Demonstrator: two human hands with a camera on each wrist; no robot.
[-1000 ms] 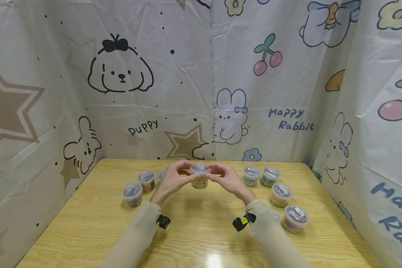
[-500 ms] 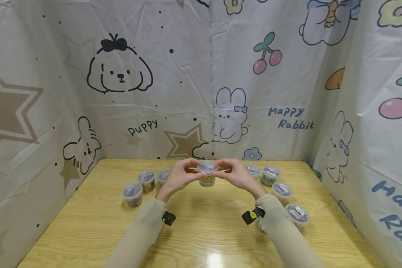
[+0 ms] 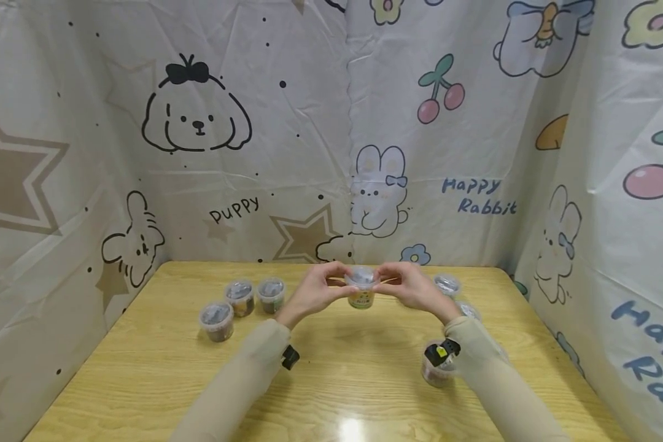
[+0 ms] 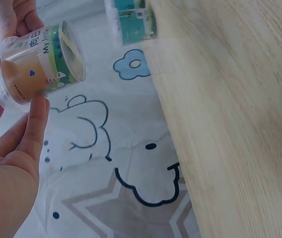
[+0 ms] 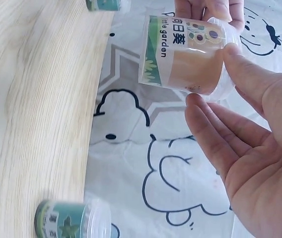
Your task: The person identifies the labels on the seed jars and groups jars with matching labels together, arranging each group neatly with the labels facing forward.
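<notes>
A clear plastic tub with a lid and a printed "little garden" label is held upright above the far part of the table. Its tan-orange filling shows in the right wrist view. My left hand pinches the lid's rim from the left, thumb nearer me. From the opposite side my right hand grips the same rim, thumb and fingers on it. Close behind the right forearm stand more lidded tubs, including one at the back. A pinkish tub is partly covered by the right wrist strap.
Three lidded tubs stand at the left: a brownish one, a dark-and-orange one and a green-labelled one. Patterned cloth rises behind and beside the wooden table.
Both hands have moved right, carrying the tub with them. The green-labelled tub at the left has come into full view, while the right arm now covers more tubs on the right.
</notes>
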